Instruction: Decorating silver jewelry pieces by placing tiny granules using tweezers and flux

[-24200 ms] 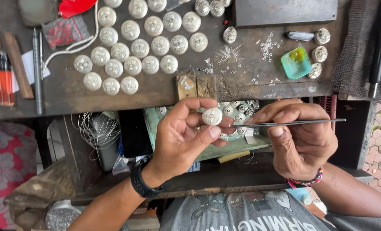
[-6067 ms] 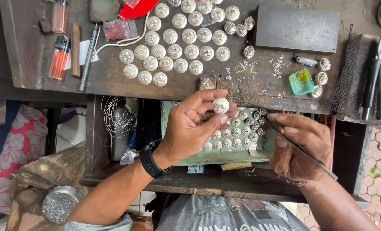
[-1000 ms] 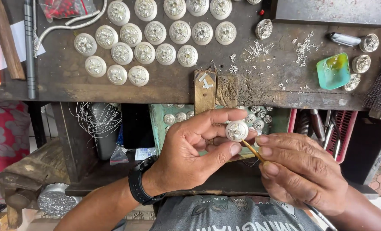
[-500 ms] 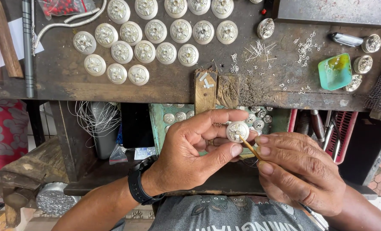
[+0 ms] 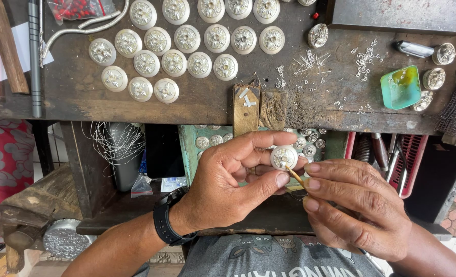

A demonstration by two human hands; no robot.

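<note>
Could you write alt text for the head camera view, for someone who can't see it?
A left hand holds a round silver ornament while the right hand touches a thin stick to it. Above, rows of similar ornaments lie on a worn workbench.

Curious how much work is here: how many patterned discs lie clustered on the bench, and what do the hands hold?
Clustered discs: 19
Held disc, left hand: 1
Thin pick, right hand: 1
Total: 21
</note>
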